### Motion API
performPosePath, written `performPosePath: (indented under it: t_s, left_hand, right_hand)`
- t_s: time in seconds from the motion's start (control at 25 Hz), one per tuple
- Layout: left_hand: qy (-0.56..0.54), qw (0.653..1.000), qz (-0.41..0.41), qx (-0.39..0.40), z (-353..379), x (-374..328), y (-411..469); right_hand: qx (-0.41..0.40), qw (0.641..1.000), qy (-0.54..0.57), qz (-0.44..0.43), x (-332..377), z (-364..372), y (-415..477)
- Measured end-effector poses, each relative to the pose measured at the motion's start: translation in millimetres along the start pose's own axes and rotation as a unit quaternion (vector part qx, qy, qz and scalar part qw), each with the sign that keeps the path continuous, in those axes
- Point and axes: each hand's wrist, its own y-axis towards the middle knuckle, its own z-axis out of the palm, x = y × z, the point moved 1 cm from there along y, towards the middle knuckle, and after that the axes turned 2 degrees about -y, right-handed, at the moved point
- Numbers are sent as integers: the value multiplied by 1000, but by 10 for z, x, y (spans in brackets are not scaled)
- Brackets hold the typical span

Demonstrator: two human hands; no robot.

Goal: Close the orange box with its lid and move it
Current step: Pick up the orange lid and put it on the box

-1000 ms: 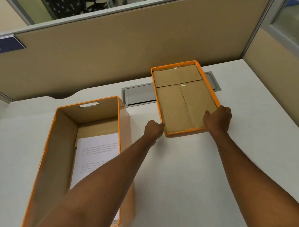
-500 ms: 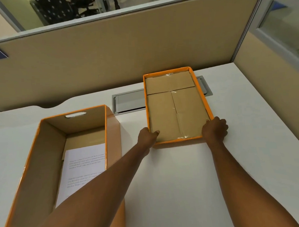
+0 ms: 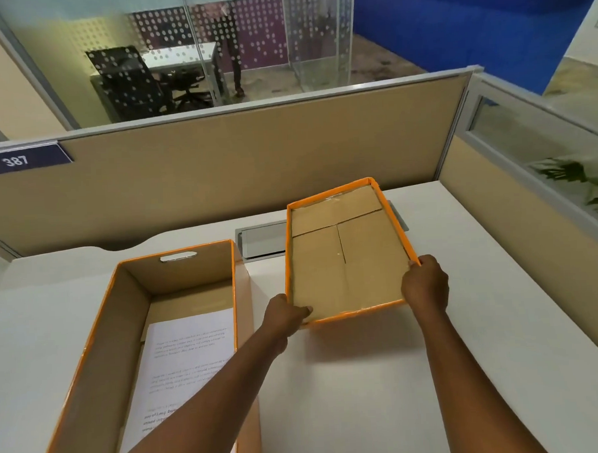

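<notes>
The open orange box [image 3: 243,307] stands on the left of the white desk, a printed sheet of paper [image 3: 190,361] lying on its bottom. The orange lid [image 3: 343,255], brown inside facing up, is tilted with its near end lifted off the desk, right of the box. My left hand [image 3: 286,314] grips the lid's near left corner, thumb inside the rim. My right hand [image 3: 425,282] grips the near right corner. My left forearm crosses over the box's near right part.
A grey cable hatch [image 3: 262,240] is set into the desk behind the lid. Beige partition walls [image 3: 253,159] close off the back and right side. A blue tag reading 387 [image 3: 20,159] hangs on the partition's left. The white desk [image 3: 366,377] stretches in front of the lid.
Both hands have closed on the lid's near corners and raised its near end off the desk. My head has tilted up, showing the room beyond the partition.
</notes>
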Motion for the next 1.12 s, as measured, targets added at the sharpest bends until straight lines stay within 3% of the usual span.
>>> performPosePath:
  t_s: [0.2, 0.32, 0.48, 0.76, 0.84, 0.96, 1.04, 1.12]
  left_hand:
    - [49, 993, 101, -33, -252, -446, -602]
    - [-86, 987, 123, 57, -415, -779, -917]
    - [-153, 971, 115, 146, -589, -996, -1209]
    - [-279, 924, 140, 223, -1171, -922, -1394]
    - [-299, 918, 153, 213, -1355, -856, -1424]
    - [-314, 925, 125, 173, -1691, -744, -1465]
    - [-324, 927, 107, 156, -1927, -660, -1484]
    - [-340, 924, 90, 153, -2190, -557, -1467]
  right_hand:
    - [-61, 991, -7, -116, 510, -445, -679]
    - [-123, 966, -38, -223, 855, -625, -1231]
    - [-192, 919, -78, -335, 1191, -637, -1972]
    - [-197, 876, -119, -423, 1529, -273, -2778]
    - [-176, 868, -111, -451, 1580, -196, -2998]
    - [-23, 885, -53, -462, 1607, -172, -3267]
    - [85, 893, 55, -438, 1632, -256, -3334]
    - [90, 900, 162, -395, 1665, -302, -3292]
